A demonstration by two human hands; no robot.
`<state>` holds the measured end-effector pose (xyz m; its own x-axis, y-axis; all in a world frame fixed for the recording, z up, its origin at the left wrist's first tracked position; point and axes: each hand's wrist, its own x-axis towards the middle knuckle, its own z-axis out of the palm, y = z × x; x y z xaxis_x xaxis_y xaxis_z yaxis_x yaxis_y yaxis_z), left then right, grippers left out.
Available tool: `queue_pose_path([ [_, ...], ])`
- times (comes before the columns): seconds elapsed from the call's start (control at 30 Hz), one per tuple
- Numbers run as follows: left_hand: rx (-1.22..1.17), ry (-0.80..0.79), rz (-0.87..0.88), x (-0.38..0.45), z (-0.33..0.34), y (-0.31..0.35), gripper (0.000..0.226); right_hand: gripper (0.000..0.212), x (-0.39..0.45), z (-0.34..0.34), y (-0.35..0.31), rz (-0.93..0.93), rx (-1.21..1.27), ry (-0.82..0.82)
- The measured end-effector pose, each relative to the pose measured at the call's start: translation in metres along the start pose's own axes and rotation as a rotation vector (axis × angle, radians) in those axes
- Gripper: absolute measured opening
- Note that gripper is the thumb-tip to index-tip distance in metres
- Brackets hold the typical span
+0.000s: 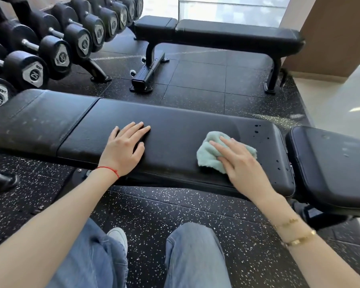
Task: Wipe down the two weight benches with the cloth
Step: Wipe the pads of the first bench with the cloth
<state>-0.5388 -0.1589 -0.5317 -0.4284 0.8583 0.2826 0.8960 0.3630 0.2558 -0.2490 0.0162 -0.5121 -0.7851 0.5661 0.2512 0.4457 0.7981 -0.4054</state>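
Note:
A black padded weight bench [175,125] stretches across the view just in front of me. My right hand [239,163] presses a crumpled pale green cloth [208,154] onto its right part, fingers spread over the cloth. Small dark droplets dot the pad to the right of the cloth. My left hand [124,148] lies flat on the middle of the same pad, fingers apart, holding nothing. A second black bench [233,35] stands farther back, parallel to the near one.
A rack of black dumbbells [56,48] lines the left side, close to the near bench's left end. A separate black seat pad [330,163] sits at the right. Speckled rubber flooring [195,80] lies between the benches. My legs in jeans are below.

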Motion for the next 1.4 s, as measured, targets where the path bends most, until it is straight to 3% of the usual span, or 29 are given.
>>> queue_pose_path([
  [0.13,-0.004,0.010,-0.014,0.001,0.000,0.001,0.056,0.042,0.067,0.005,0.019,0.138,-0.057,0.037],
  [0.23,-0.007,0.020,-0.021,0.001,0.000,0.002,0.056,0.043,0.089,0.024,-0.009,0.095,-0.043,-0.005],
  [0.4,-0.053,0.027,-0.061,0.005,-0.001,0.006,0.053,0.041,0.049,0.031,-0.038,-0.114,0.050,-0.082],
  [0.53,-0.057,0.035,-0.118,0.011,0.003,0.032,0.052,0.042,-0.007,0.013,-0.030,-0.147,0.031,-0.087],
  [0.7,0.015,0.029,-0.042,0.013,0.012,0.067,0.058,0.047,-0.027,-0.020,0.021,0.081,0.026,0.051],
  [0.9,-0.026,0.016,-0.023,0.013,0.013,0.101,0.059,0.042,0.049,-0.025,0.080,0.246,-0.102,0.079],
  [1.03,-0.032,-0.011,-0.010,0.012,0.023,0.117,0.062,0.045,0.072,-0.003,0.046,0.116,-0.048,-0.004],
  [1.2,-0.033,-0.017,-0.005,0.013,0.025,0.126,0.062,0.041,0.025,0.000,0.010,-0.047,0.029,-0.059],
  [1.4,-0.013,-0.041,-0.025,0.012,0.025,0.121,0.062,0.044,-0.021,-0.021,0.034,0.035,0.062,0.014],
])
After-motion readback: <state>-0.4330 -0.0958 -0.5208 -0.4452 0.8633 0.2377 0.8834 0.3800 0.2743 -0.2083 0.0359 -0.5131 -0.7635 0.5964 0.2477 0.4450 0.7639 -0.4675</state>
